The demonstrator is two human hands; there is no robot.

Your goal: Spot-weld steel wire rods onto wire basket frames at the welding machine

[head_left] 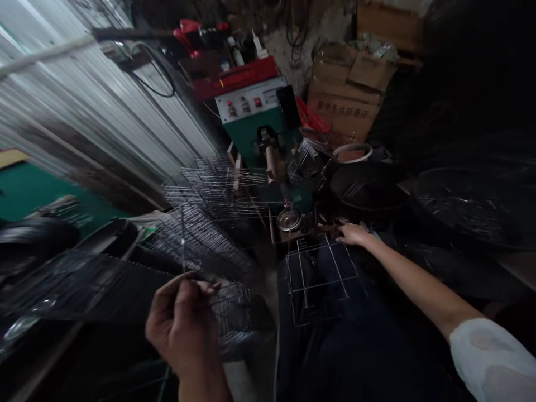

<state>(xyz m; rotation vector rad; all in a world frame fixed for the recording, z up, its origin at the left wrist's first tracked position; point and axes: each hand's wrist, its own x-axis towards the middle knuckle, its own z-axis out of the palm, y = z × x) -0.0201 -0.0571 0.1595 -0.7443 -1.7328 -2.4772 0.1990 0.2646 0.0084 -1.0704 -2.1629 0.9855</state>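
My left hand (184, 318) is raised at lower left, its thumb and fingers pinched on a thin metal wire (183, 245) that points upward. Across my knees rests a box-shaped wire frame (322, 288) of thin rods. At the far right corner of that frame lies my right hand (354, 234), fingers stretched out toward the left by the small bench edge; whether they touch the wire is not clear. Just beyond the frame are a round metal dish (289, 219) and the green machine's (240, 142) rod-like arm (273, 164).
Stacked wire grids (201, 229) stand left of my knees. Dark basins, one holding small metal pieces (464, 215), sit at right. A cardboard box (345, 100) leans at the back wall. Corrugated metal sheeting (125, 106) lines the left side. A phone (288, 106) is on the machine.
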